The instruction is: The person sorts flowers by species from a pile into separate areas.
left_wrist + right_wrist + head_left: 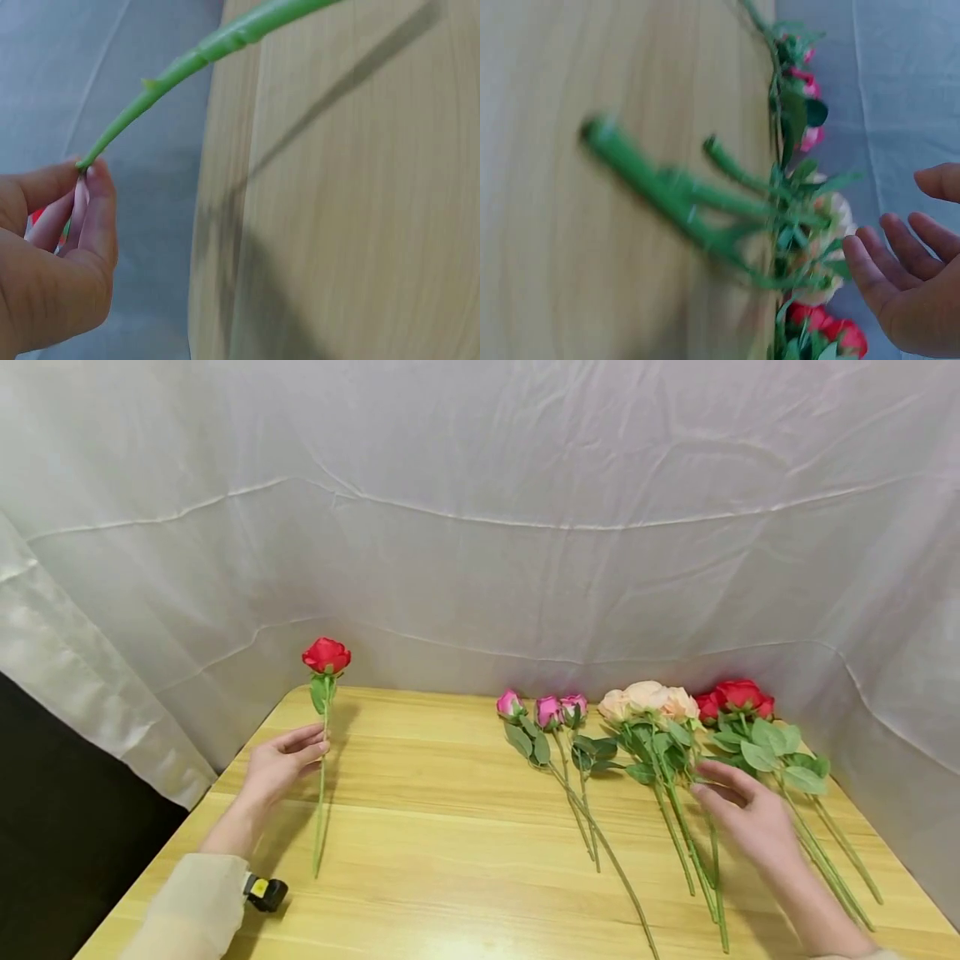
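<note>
My left hand (pixel 281 766) pinches the green stem (pixel 180 71) of a single red rose (pixel 327 656) between thumb and fingertips. The rose stands upright over the left side of the table, bloom at the top and stem end downward. My right hand (pixel 746 814) has its fingers spread, thumb apart, with nothing between them. It hovers by the stems of the peach flowers (pixel 647 702), its fingertips overlapping their leaves in the head view. In the right wrist view the peach flowers (pixel 838 214) show beyond the fingers.
Pink roses (pixel 549 712) with crossed stems lie left of the peach flowers. More red roses (pixel 738 697) lie at the right end. A grey-white cloth (pixel 480 568) hangs behind the wooden table (pixel 420 843). A small black device (pixel 266 893) sits at the left wrist.
</note>
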`<action>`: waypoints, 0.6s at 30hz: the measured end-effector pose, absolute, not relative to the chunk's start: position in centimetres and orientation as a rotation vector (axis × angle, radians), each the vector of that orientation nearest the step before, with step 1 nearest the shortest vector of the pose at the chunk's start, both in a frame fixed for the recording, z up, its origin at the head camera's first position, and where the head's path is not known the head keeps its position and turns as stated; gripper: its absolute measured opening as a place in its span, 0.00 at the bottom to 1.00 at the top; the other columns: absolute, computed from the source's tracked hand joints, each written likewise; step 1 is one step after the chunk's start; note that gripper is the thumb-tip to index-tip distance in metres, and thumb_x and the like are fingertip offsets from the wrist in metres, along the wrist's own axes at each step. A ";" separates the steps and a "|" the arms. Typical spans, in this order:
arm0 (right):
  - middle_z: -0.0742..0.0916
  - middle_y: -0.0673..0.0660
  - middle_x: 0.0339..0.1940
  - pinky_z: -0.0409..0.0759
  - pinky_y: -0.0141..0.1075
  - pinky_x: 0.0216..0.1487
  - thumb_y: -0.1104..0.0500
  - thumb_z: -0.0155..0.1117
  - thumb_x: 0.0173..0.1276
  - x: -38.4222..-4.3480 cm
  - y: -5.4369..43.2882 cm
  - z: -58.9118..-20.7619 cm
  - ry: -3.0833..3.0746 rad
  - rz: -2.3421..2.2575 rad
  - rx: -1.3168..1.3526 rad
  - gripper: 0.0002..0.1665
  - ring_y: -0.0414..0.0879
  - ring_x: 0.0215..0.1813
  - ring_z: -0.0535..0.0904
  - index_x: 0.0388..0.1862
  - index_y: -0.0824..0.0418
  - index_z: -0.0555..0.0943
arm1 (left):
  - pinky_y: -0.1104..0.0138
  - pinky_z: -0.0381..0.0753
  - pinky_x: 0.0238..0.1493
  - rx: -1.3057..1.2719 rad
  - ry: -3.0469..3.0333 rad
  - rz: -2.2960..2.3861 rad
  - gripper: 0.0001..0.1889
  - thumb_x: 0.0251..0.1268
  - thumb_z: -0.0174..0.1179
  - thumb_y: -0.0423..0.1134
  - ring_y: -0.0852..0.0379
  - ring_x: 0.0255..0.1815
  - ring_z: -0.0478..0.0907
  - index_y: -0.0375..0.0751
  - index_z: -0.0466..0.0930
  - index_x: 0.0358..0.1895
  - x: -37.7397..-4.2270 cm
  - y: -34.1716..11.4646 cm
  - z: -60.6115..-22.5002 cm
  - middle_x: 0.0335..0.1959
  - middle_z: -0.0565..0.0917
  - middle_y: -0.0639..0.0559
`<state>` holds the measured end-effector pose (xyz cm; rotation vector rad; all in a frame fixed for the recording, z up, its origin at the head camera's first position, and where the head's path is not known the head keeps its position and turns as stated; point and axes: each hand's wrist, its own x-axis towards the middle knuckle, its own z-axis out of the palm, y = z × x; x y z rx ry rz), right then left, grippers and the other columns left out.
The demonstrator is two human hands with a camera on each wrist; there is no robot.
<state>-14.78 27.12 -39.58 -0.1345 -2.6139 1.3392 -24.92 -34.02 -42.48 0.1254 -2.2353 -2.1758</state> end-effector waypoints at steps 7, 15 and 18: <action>0.83 0.31 0.59 0.79 0.17 0.51 0.48 0.65 0.78 -15.0 23.3 -38.8 -2.485 1.464 0.046 0.33 0.21 0.55 0.78 0.75 0.61 0.73 | 0.73 0.88 0.46 0.140 -2.036 -2.267 0.30 0.70 0.69 0.30 0.68 0.44 0.86 0.26 0.71 0.72 -24.3 -29.0 -42.0 0.41 0.90 0.67; 0.86 0.49 0.63 0.86 0.28 0.53 0.56 0.66 0.78 -15.4 18.8 -39.3 -2.354 1.634 0.204 0.29 0.32 0.56 0.83 0.73 0.65 0.74 | 0.70 0.88 0.49 0.056 -1.974 -2.318 0.27 0.69 0.68 0.28 0.66 0.47 0.87 0.28 0.75 0.69 -23.7 -23.5 -41.6 0.52 0.90 0.54; 0.86 0.54 0.63 0.87 0.31 0.53 0.58 0.67 0.77 -15.7 17.2 -39.5 -2.320 1.711 0.242 0.28 0.35 0.56 0.84 0.71 0.66 0.75 | 0.69 0.89 0.49 0.001 -1.949 -2.344 0.25 0.69 0.68 0.28 0.65 0.46 0.87 0.29 0.77 0.68 -23.5 -21.5 -41.4 0.57 0.88 0.47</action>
